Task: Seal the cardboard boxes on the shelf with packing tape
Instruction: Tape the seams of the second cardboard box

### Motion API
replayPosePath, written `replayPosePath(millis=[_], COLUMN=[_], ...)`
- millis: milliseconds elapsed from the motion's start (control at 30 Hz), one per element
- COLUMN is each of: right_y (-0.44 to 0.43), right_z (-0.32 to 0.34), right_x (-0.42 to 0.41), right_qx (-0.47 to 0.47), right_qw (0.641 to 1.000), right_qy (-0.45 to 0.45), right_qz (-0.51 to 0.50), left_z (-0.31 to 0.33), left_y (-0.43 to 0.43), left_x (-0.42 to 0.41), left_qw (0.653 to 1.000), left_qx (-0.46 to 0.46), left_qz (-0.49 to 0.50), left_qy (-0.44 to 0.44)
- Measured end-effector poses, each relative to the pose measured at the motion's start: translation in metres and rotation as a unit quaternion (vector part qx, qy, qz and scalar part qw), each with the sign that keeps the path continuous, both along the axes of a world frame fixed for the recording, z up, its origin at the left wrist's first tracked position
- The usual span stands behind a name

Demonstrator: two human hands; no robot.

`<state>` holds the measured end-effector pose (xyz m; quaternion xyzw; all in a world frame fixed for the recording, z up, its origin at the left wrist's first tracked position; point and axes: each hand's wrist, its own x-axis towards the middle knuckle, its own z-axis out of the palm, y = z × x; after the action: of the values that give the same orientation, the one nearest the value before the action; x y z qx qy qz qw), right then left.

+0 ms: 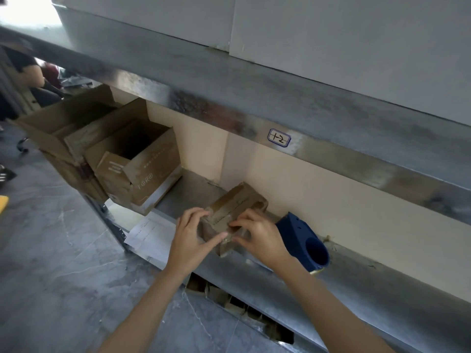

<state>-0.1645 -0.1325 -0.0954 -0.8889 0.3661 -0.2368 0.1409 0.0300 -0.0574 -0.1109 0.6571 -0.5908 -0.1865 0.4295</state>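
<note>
A small closed brown cardboard box [237,205] sat at the centre of the frame on the grey metal shelf [356,271]. The left hand [193,235] gripped its left side, fingers curled over it, and the right hand [260,235] pinched its near edge. Just to the right lay a blue plastic tape dispenser [303,238]. Two open cardboard boxes [135,159] stood at the upper left.

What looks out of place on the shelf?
The open boxes at the shelf's left end sit tilted, overhanging its edge; paper sheets overhang it too. The small box in the left hand and right hand looks fine.
</note>
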Motion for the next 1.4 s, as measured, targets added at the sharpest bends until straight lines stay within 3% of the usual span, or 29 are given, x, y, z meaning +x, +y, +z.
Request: replayPosePath(millis=[133,300,400,533,767,1000,1267,1400], right_y=[0.001,-0.018,-0.030,-0.025,-0.014,-0.008,-0.006,-0.006], right_z=[-0.003,0.004,0.002,-0.005,-0.002,0.003,-0.002,-0.011], right_x=[0.007,-0.013,-0.033,-0.039,-0.035,-0.021,0.002,0.016], right_qx=[-0.012,0.008,0.083,0.210,0.195,0.107,0.109,0.087], right_qw=[1.000,0.999,0.994,0.977,0.976,0.988,0.981,0.976], right_qy=[-0.019,0.024,0.052,-0.014,-0.070,0.015,-0.033,-0.081], right_qz=[0.002,-0.033,-0.046,-0.018,-0.071,-0.111,-0.159,-0.184], left_z=[-0.001,0.001,0.004,0.006,0.012,0.011,0.007,0.002], left_y=[0.000,-0.004,-0.007,-0.010,-0.020,-0.033,-0.052,-0.064], left_x=[-0.004,0.011,0.026,0.037,0.023,0.011,0.025,0.024], left_qw=[0.999,0.999,0.993,0.989,0.986,0.994,0.990,0.989], left_qx=[0.008,0.035,0.066,0.089,0.113,0.101,0.088,0.036], left_qz=[0.018,-0.017,-0.072,-0.086,-0.081,-0.053,-0.112,-0.143], left_qy=[-0.032,0.023,0.063,0.083,0.094,0.000,-0.017,-0.016])
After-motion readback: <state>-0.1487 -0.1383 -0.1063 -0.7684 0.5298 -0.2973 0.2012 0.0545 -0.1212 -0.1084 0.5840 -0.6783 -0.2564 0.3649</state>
